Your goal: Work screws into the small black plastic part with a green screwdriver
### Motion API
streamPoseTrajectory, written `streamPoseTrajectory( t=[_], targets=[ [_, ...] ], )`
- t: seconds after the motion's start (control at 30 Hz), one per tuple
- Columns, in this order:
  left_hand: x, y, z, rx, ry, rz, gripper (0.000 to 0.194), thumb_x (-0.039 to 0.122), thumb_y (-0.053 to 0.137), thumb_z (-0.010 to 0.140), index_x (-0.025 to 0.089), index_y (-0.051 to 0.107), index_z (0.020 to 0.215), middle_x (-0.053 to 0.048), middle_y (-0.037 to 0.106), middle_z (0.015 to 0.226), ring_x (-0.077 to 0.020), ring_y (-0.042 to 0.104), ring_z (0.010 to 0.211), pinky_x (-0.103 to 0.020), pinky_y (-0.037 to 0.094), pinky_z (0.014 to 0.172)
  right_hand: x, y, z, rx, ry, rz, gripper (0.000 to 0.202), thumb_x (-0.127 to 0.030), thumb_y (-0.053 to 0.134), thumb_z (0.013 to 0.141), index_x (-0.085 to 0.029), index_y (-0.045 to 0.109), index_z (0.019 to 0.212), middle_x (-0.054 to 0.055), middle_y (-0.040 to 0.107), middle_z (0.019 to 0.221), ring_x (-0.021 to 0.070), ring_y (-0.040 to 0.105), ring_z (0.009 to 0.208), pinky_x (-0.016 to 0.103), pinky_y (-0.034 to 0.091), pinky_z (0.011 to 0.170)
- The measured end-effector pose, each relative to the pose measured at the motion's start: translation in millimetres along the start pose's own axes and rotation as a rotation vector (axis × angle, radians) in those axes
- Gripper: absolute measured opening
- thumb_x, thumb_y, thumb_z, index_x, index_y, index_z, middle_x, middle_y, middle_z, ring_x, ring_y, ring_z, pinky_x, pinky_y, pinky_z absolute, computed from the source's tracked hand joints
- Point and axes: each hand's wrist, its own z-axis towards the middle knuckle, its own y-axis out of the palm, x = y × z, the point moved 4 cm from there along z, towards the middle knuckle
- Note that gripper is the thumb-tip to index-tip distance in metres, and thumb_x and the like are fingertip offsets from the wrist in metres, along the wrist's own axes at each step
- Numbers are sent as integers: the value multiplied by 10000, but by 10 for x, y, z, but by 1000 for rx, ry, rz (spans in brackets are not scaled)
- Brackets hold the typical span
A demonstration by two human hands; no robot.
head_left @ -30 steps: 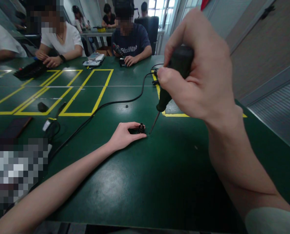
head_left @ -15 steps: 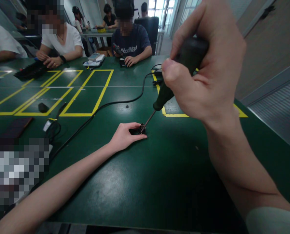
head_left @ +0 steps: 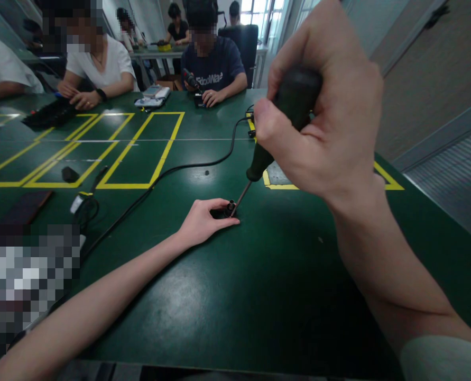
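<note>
My right hand [head_left: 326, 111] is wrapped round the dark handle of a screwdriver [head_left: 261, 156]. Its thin metal shaft slants down and to the left, with the tip at a small black part [head_left: 231, 207] on the table. Between thumb and fingers, my left hand [head_left: 203, 221] grips that black part, which has a short round post standing up. The hand rests low on the green tabletop. Whether the tip sits inside a screw head or only touches the part is too small to tell.
A black cable [head_left: 172, 170] runs across the green table [head_left: 235, 317]. Yellow tape [head_left: 167, 153] marks rectangles on it. A dark phone-like slab [head_left: 27, 207] and a small black block [head_left: 69, 174] lie at left. Across the table, a person [head_left: 215, 63] holds a power tool; others sit nearby.
My right hand and the screwdriver handle have shifted slightly left, so the shaft stands a little steeper. My left hand and the black part stay in place.
</note>
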Motion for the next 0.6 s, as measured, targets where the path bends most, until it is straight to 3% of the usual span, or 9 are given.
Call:
streamPoseTrajectory(
  t=[0.2,0.37,0.47,0.6],
  targets=[
    [11,1,-2,-2,9,7,320,392,896,815,175,838,1043,-68,851,1019,-260,803,925,-392,632,932,3,-4,5,13,171,-80,263,-511,545,955,-282,462,857,14,469,793,210,598,778,372,448,724],
    [1,-2,-2,-3,5,1,333,395,898,811,175,836,1053,-68,852,1019,-263,802,935,-389,632,929,17,-40,41,-104,132,-12,376,-598,570,933,-276,407,826,-10,456,756,158,475,675,337,379,632],
    [-7,-6,-1,-5,-1,2,338,395,896,812,171,836,1058,-70,852,1016,-265,800,940,-385,632,920,73,-86,30,-149,154,-62,275,-491,533,961,-261,422,859,-12,468,790,135,447,678,323,368,650],
    [0,-7,-1,-10,-3,14,340,398,894,815,169,836,1058,-73,852,1024,-270,801,952,-386,629,925,93,-116,17,-164,152,-110,197,-391,558,915,-270,419,847,10,527,827,176,519,749,366,423,709]
  ],
)
